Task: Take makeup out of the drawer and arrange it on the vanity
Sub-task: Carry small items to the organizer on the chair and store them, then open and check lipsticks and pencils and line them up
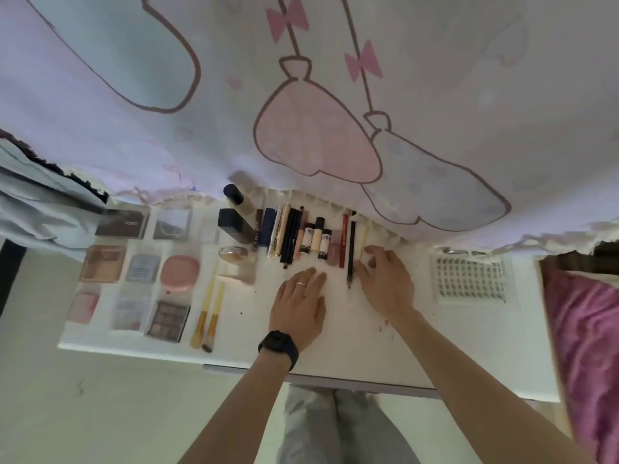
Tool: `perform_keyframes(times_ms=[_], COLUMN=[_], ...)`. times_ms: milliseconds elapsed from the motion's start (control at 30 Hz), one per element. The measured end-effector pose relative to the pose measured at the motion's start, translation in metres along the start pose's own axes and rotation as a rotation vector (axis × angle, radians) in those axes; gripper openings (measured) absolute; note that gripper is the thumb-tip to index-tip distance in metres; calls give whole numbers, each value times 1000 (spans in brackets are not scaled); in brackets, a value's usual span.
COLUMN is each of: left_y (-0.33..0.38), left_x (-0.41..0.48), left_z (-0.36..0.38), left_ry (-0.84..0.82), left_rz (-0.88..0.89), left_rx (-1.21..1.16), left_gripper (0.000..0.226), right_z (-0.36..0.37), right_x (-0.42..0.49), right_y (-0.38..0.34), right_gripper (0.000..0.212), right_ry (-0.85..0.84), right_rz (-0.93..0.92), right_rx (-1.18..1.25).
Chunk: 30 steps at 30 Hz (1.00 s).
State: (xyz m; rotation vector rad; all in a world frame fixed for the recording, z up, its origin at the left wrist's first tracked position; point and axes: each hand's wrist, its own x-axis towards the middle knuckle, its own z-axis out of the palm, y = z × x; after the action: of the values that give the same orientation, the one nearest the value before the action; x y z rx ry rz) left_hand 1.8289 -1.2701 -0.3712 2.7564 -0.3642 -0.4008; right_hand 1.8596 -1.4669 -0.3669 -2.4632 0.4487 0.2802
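On the white vanity top [335, 329] makeup lies in rows: compacts and palettes at the left, two gold-handled brushes [207, 309], then a line of tubes, pencils and small bottles [301, 236] along the back. My left hand [298, 303] rests flat on the top just in front of that line, fingers straight. My right hand [385, 279] pinches a small cream-coloured stick [361, 244] at the right end of the line, beside a black pencil [350, 252] and a red pencil [343, 239].
A curtain with balloon drawings [318, 135] hangs over the back edge of the vanity. A white tray of false lashes [469, 279] lies at the right. Pink fabric [586, 329] sits beyond the right edge. A drawer front edge [335, 380] shows below the top.
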Motion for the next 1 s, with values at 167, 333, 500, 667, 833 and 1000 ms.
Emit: perform_keyframes(times_ms=[167, 333, 500, 667, 833, 1000], left_y=[-10, -15, -17, -25, -29, -21], left_x=[-11, -9, -10, -11, -12, -22], left_z=[21, 33, 41, 50, 56, 48], left_ry=[53, 142, 243, 290, 266, 274], left_rz=[46, 45, 82, 119, 127, 121], left_rx=[46, 24, 19, 36, 47, 48], left_gripper=[54, 54, 52, 53, 52, 46], right_z=[15, 24, 29, 32, 29, 16], right_x=[-2, 2, -1, -5, -25, -95], right_y=[5, 13, 12, 16, 23, 51], right_gripper=[31, 33, 41, 41, 45, 40], right_ry=[148, 268, 279, 267, 206, 249], right_rz=[-74, -139, -126, -121, -169, -220], right_rx=[-53, -54, -72, -50, -54, -55])
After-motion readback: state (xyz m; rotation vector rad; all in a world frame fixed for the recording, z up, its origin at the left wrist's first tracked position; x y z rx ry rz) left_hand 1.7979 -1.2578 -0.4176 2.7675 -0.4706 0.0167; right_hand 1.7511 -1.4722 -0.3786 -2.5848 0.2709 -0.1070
